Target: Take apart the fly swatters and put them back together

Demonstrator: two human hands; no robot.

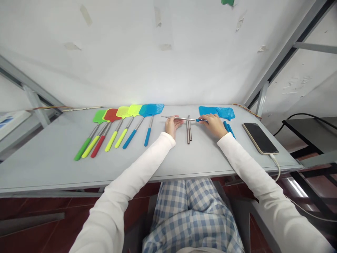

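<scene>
White wall (pixel 184 70), marked with tape scraps, is set behind the tabletop. Grey tabletop (pixel 142 161), long and narrow, is bounded by a straight front edge and by the wall at the rear. Bare surface is left between the left hand and the nearest blue swatter, and along the front edge; at the right, room is narrowed by the phone.

Seven swatters (pixel 123 112): one green, three yellow, one red, two blue; fanned on the left half, heads to the wall, handles toward the front edge, some heads overlapped.

White printed item (pixel 13 123), far left: blue print, too small to be read.

Phone (pixel 260 138), one: dark screen, laid face up near the right end, with a white cable (pixel 275 163) run over the front edge.

Blue heads (pixel 225 112), two: laid flat by the rear edge, just behind the right hand.

Metal rod (pixel 186 119), one: held nearly level above mid-table, across the tubes. Its shaft is pinched by the fingers of the left hand (pixel 172 126); its blue end piece (pixel 201 120) is clamped between thumb and fingers of the right hand (pixel 214 124).

Metal tubes (pixel 188 135), two: laid side by side between the hands, pointed toward the front edge.

Blue handles (pixel 231 130), two: laid beside the right wrist, partly hidden.
</scene>
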